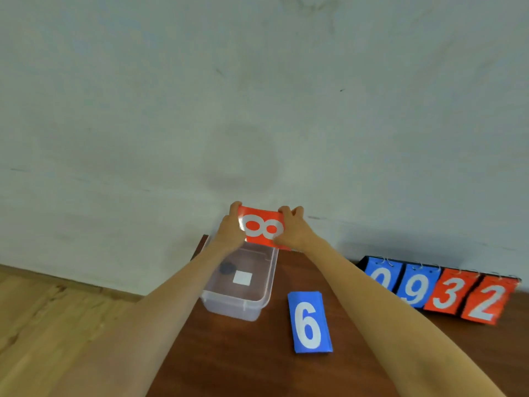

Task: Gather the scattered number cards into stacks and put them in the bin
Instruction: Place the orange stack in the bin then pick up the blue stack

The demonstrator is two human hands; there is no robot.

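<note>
Both bare arms are stretching out ahead, the left arm [160,310] and right arm [372,296] angling in toward each other as they go. The left grip [229,229] is clasping one side edge of a red card [262,228], fingers curling over its top corner, while the right grip [292,229] is clasping the opposite edge the same way. The two wrists are sitting roughly level, the card spanning the gap between them.

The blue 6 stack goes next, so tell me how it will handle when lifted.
The blue 6 stack shows layered edges, so its cards may slide apart unless squeezed. It lies flat on the table, so prying up an edge is probably needed. It looks thin, likely light.
</note>
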